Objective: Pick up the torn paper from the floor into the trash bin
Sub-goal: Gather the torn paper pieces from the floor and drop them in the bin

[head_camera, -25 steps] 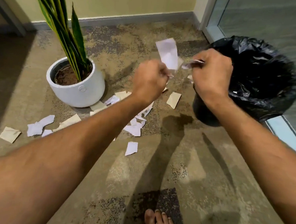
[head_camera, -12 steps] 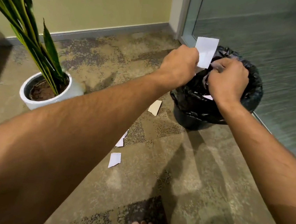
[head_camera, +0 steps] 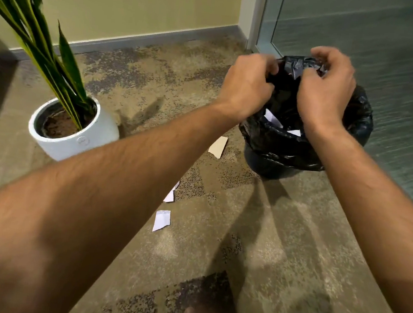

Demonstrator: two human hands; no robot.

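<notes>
Head view: left hand (head_camera: 248, 86) and right hand (head_camera: 327, 90) over bin (head_camera: 302, 151), fingers curled; any grip can't be told. Paper scraps (head_camera: 161, 220) on floor (head_camera: 280, 240).

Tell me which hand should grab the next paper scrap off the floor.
Left, probably. The left hand is on the side where the scraps lie; the right hand is over the bin, farther from them.

Both hands, left hand (head_camera: 248, 86) and right hand (head_camera: 325, 92), hover with curled fingers over the black-lined trash bin (head_camera: 290, 150).
</notes>
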